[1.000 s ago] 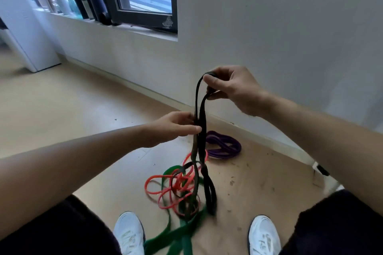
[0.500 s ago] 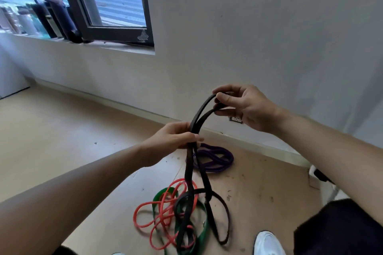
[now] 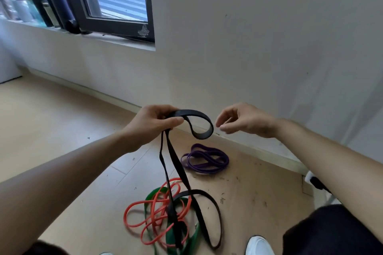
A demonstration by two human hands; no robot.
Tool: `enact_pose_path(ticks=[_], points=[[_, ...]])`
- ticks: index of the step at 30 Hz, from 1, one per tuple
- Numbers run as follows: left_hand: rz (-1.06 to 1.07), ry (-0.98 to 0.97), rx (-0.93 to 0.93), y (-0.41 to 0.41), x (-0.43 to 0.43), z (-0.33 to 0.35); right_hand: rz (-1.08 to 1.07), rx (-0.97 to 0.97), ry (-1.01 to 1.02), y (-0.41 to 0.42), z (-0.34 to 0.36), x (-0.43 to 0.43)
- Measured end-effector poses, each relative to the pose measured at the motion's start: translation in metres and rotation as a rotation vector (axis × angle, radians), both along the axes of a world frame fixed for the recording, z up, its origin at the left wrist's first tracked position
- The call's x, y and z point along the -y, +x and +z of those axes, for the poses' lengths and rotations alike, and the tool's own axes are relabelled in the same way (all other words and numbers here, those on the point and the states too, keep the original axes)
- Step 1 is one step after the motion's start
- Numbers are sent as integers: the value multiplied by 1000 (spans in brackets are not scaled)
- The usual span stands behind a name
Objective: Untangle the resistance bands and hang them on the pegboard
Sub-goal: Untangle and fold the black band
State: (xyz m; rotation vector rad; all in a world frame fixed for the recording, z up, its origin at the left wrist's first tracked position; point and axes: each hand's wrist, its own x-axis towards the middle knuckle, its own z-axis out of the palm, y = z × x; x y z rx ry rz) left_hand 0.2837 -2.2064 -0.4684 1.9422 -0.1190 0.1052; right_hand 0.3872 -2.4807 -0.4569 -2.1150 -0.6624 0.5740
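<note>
Above the floor (image 3: pixel 62 130), the left hand (image 3: pixel 152 123) pinches the black band (image 3: pixel 202 122) near its top, a free loop curling rightward; the right hand (image 3: pixel 244 121) hovers just beside that loop, fingers loosely curled, holding nothing; the band's lower end lies among the red band (image 3: pixel 132 209) and green band (image 3: pixel 170 240); a purple band (image 3: pixel 207 159) lies apart near the wall (image 3: pixel 248 47).

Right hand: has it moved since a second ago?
Yes. The right hand has let go of the black band and drawn off rightward. It now hangs empty beside the loop, farther right of the purple band on the floor.
</note>
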Motion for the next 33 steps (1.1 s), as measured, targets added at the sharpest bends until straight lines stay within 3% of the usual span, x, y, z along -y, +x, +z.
enact_pose_path(ticks=[2,8,16,22,28,33], points=[[-38,-12,-15,-2,0,6,44,56,-88,-6,3,-7],[-139,54,-43,-6,3,26,109,62,162,-34,26,-38],[-198,37,-83,-8,-3,27,117,189,104,-46,23,-54],[-215,166,-93,-8,-3,22,130,226,87,-41,28,-48],[-312,175,-171,-7,9,5,20,132,377,-40,40,-42],[-382,226,-284,-6,7,-8,-270,67,676,-17,45,-22]])
